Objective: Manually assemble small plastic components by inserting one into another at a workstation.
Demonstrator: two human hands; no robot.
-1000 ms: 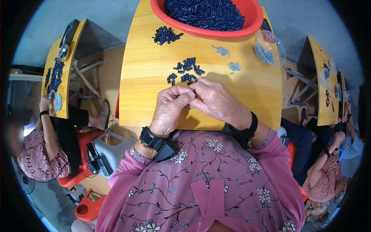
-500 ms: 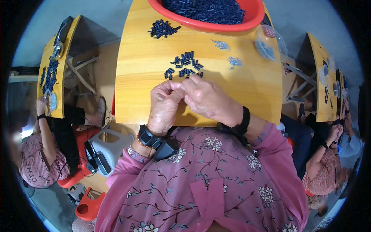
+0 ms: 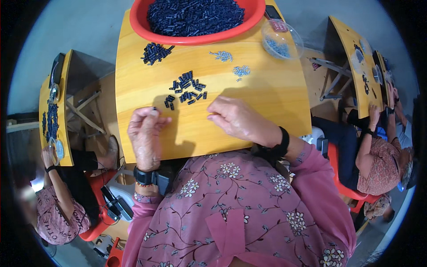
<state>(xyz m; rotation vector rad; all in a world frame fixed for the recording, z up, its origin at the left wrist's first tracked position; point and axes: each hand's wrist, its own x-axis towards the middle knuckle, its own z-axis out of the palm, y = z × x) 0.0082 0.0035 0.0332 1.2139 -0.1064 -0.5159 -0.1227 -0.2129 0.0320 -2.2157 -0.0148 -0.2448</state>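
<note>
My left hand (image 3: 145, 135) hovers over the near left part of the yellow wooden table (image 3: 267, 102), its fingertips pinching a small dark plastic piece (image 3: 154, 108). My right hand (image 3: 238, 119) rests on the table to the right, fingers curled, apparently empty. Between and beyond the hands lies a loose cluster of small dark pieces (image 3: 186, 89). Further back are a second dark pile (image 3: 155, 52) and two little heaps of pale metal parts (image 3: 221, 55), (image 3: 240, 71).
A red basin (image 3: 142, 24) full of dark pieces stands at the table's far edge, a clear plastic bowl (image 3: 282, 39) beside it. Other people sit at similar yellow tables on the left (image 3: 50, 111) and right (image 3: 356, 58).
My hands were joined together at the table's near edge; now they have separated, the left holding a dark piece, the right moved off to the right. The camera view shifted.
</note>
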